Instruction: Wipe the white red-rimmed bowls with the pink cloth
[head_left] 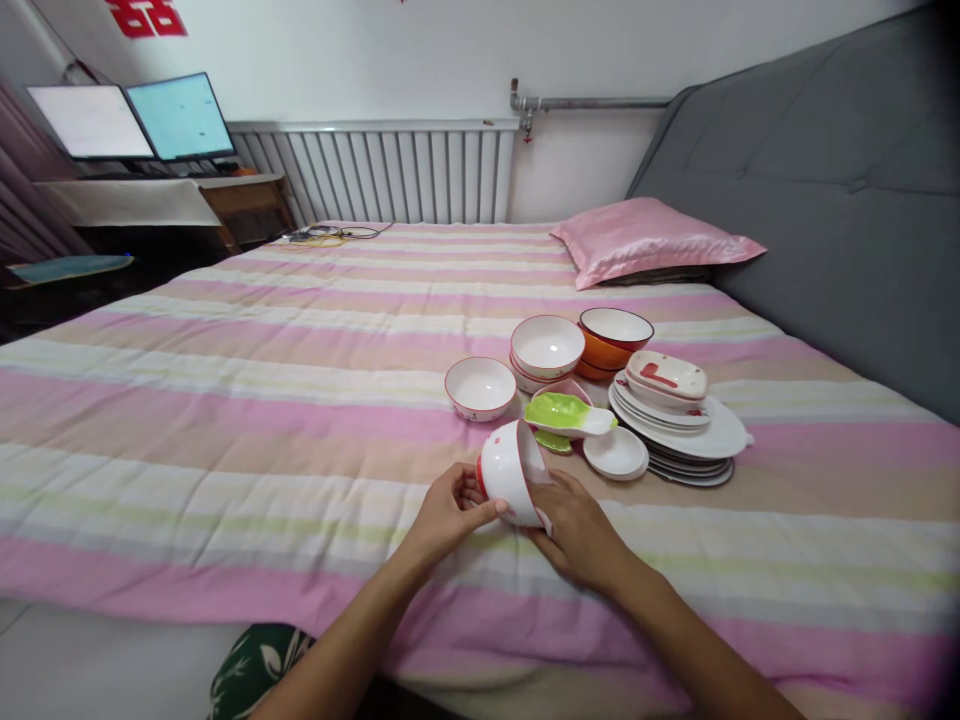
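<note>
In the head view, a green dish (559, 410), saucer (615, 453) and plates (725, 428) crowd right of the tilted bowl (504, 468), other bowls (547, 345) just beyond. The left hand (448, 512) has its grip curled round the base; the right hand (581, 530) has its grip closed over the rim, above the near side of the bed (225, 400). Far off: pillow (652, 240), radiator (382, 170), monitors (180, 115).

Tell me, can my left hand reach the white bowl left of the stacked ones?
Probably yes: only bedspread separates your left hand from that white bowl, but the hand holds a tilted bowl.
</note>
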